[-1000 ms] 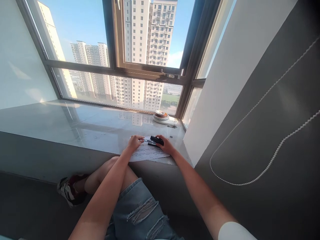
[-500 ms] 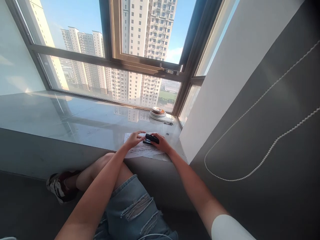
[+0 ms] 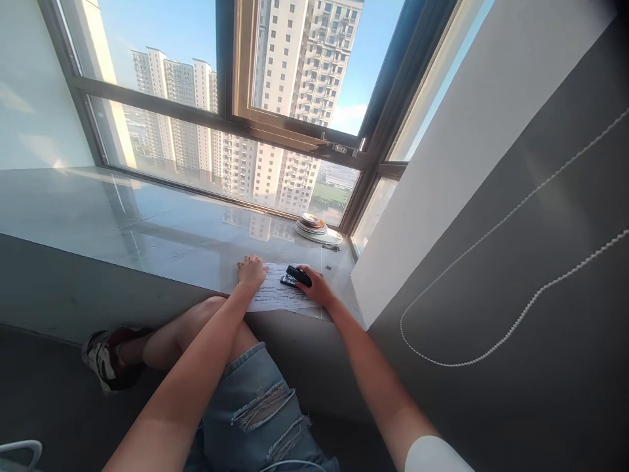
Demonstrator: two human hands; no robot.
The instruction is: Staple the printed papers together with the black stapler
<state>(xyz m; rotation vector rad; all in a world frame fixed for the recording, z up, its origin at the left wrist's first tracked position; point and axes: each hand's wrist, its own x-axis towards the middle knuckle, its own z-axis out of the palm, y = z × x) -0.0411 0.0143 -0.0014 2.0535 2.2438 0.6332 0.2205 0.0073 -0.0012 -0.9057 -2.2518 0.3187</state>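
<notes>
The left hand point(image 3: 252, 271) and right hand point(image 3: 312, 283) are bare, with slim fingers, and both forearms are uncovered. At the near right, a plain white sleeve point(image 3: 435, 455) circles the upper part of the right arm point(image 3: 376, 380), its edge smooth and rounded. The denim shorts point(image 3: 250, 375) are faded blue, with a stitched hem at the far end, near the bare knee point(image 3: 209, 311). Two ragged rips cross the cloth, edged with pale, frayed threads. A thin white cable point(image 3: 295, 462) curves over the shorts at the near edge. To the left, the shoe point(image 3: 103, 360) mixes white and dark panels, with dark red towards the ankle.
</notes>
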